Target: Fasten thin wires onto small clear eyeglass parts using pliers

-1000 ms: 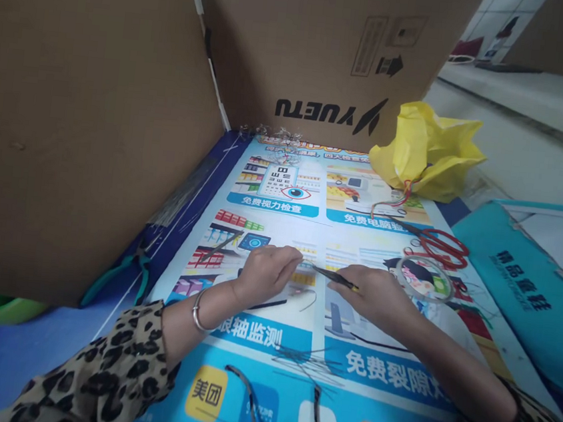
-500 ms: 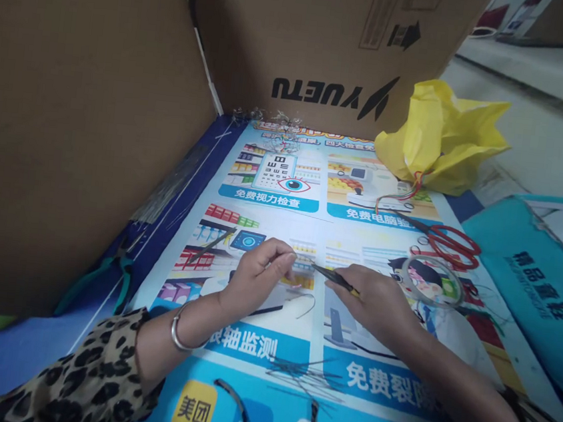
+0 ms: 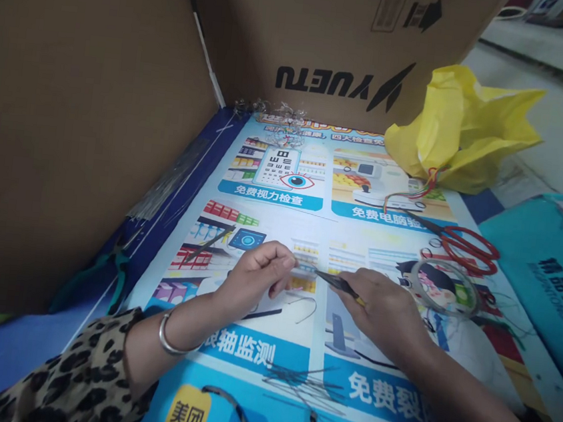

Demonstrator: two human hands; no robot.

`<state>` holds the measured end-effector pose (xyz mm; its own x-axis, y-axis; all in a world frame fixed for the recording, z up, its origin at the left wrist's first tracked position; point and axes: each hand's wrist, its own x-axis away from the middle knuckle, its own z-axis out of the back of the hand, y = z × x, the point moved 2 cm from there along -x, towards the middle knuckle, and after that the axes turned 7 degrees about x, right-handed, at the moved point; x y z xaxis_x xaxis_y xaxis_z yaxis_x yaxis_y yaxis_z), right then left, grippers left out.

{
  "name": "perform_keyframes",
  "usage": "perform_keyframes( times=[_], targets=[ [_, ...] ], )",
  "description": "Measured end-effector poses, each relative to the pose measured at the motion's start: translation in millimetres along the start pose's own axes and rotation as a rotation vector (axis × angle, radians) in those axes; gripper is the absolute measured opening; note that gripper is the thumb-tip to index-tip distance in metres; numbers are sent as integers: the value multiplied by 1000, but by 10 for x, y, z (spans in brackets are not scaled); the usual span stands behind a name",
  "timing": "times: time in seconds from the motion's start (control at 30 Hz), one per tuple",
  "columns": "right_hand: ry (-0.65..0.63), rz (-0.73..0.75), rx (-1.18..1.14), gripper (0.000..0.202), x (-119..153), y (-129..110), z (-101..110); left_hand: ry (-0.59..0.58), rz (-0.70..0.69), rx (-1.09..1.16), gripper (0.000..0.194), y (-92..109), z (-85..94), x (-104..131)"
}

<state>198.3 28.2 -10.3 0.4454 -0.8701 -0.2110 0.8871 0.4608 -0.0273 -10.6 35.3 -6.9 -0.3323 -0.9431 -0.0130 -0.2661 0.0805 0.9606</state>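
My left hand [image 3: 257, 279], a silver bangle on its wrist, is closed in a pinch on a thin wire [image 3: 306, 265]. My right hand [image 3: 386, 309] is wrapped round slim long-nose pliers [image 3: 337, 283], dark with a bit of yellow at the handle. The plier tips point left and meet the wire a short way from my left fingertips; whether the jaws clamp it is too small to tell. Below, a curved piece of wire [image 3: 307, 310] lies on the printed poster [image 3: 315, 339]. Nearer me is a loose pile of short dark wires [image 3: 304, 382].
Teal-handled pliers [image 3: 116, 274] and a wire bundle [image 3: 166, 189] lie left. Red-handled scissors [image 3: 476, 248], a tape roll [image 3: 473, 300] and a yellow bag [image 3: 452, 121] are right. Bent wire shapes [image 3: 291, 121] stand against the cardboard wall [image 3: 330, 35].
The view has shifted slightly. The plier tips are a little farther right of my left fingertips. Both hands keep their grips.
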Motion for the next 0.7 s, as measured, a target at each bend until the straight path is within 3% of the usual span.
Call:
perform_keyframes(
  times=[0.43,0.7],
  targets=[
    [79,-6,101,19,-5,4,51,113,39,53,17,8,24,-41],
    [-11,-19,59,20,-26,-22,52,109,49,72,16,8,17,-45]
  ],
)
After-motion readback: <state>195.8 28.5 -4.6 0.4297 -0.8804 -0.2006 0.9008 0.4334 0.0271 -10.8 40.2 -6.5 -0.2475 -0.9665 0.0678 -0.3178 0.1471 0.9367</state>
